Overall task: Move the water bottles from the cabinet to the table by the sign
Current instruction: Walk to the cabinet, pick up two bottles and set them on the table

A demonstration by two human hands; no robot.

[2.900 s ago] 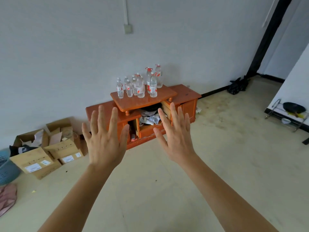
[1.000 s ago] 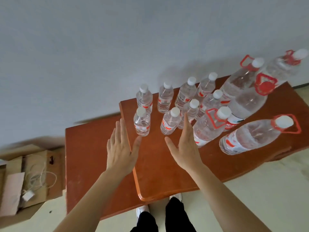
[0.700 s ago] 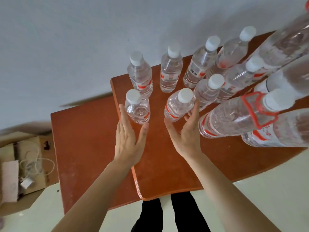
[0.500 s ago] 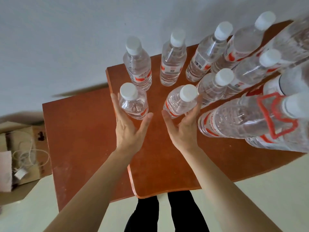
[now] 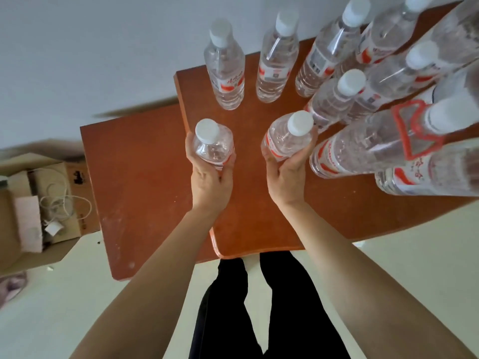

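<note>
Left hand (image 5: 211, 182) fingers curled round clear white-capped bottle (image 5: 213, 149) (red label), right hand (image 5: 285, 180) gripping its twin (image 5: 283, 142)

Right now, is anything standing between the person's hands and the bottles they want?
Nothing visible does. The left hand grips the front-left bottle, and the right hand grips the front-right bottle.

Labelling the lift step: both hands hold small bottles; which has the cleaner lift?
Probably left. The left hand grips the left bottle, standing apart by the cabinet edge; the right hand grips the right bottle, crowded by a large bottle beside its fingers.
</note>
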